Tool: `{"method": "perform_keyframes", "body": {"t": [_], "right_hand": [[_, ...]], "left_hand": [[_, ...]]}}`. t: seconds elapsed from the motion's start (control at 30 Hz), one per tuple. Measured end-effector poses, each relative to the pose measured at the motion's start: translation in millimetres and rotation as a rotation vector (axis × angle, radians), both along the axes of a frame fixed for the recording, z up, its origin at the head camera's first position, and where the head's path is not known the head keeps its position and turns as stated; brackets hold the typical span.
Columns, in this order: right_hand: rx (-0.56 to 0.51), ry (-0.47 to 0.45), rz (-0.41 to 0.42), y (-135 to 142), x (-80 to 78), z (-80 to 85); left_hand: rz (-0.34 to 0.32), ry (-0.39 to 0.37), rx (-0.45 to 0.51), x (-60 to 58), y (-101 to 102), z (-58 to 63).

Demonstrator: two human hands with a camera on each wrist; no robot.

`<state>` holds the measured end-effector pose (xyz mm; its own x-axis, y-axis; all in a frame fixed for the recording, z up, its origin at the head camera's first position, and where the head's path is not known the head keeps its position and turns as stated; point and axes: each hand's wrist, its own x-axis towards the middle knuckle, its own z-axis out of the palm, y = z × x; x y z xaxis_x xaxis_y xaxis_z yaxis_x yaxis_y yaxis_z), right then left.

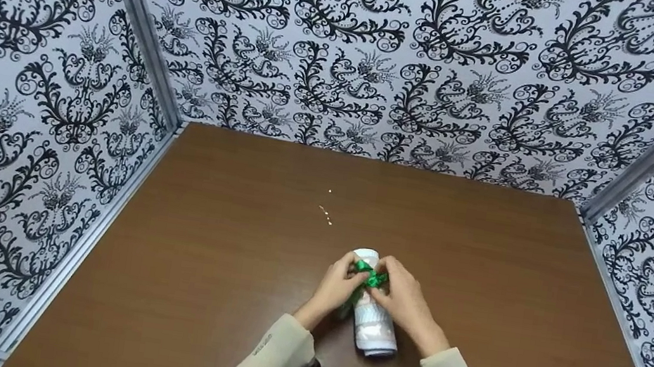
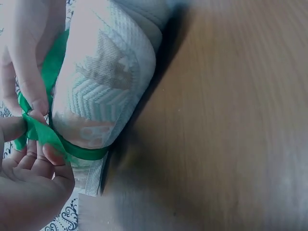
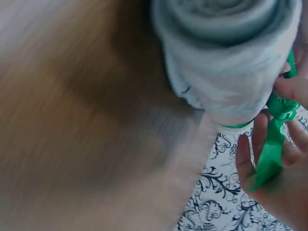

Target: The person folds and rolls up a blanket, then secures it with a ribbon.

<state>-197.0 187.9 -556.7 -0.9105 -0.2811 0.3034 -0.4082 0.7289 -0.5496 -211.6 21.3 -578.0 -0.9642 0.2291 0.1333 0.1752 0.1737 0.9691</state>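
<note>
A rolled-up, pale patterned cloth (image 1: pixel 373 334) lies lengthwise on the table, its coiled end (image 3: pixel 216 19) showing in the right wrist view. Round its middle runs a green ribbon (image 1: pixel 376 279), bunched in a knot or bow on top. My left hand (image 1: pixel 338 286) is at the roll's left side, thumb and fingers pinching the ribbon (image 2: pixel 41 132). From the right side my right hand (image 1: pixel 409 301) pinches the ribbon too, and a loose ribbon tail (image 3: pixel 270 156) lies across its fingers. Exactly how the knot is looped is partly hidden by the fingers.
The brown wooden table (image 1: pixel 231 227) extends around the roll on all sides. A few small bright specks (image 1: pixel 328 214) show on it beyond the hands. Patterned black-and-white panels (image 1: pixel 355 72) with grey metal posts (image 1: pixel 144 23) enclose the back and sides.
</note>
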Motion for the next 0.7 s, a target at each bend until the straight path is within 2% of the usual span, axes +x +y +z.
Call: {"method": "perform_keyframes", "body": {"t": [0.13,0.23,0.33,0.43,0.57,0.7], "right_hand": [[0.036,0.202,0.013,3.8,1.8,-0.1],[-0.003,0.255,-0.025,9.2,1.6,2.0],[-0.062,0.229,-0.098,17.1,1.2,3.0],[-0.108,0.175,-0.162,27.2,2.6,2.8],[-0.163,0.081,-0.210,41.8,5.8,-1.1],[-0.188,-0.005,-0.248,53.5,7.6,-6.0]], "left_hand": [[-0.007,-0.046,0.108,1.0,-3.1,1.8],[0.014,-0.043,0.145,3.8,-9.2,8.1],[0.041,-0.014,0.139,6.9,-19.4,11.5],[0.034,-0.021,0.131,8.5,-31.7,4.8],[0.007,-0.010,0.034,10.2,-47.0,-7.4],[-0.016,0.031,-0.065,13.8,-58.1,-13.5]]}}
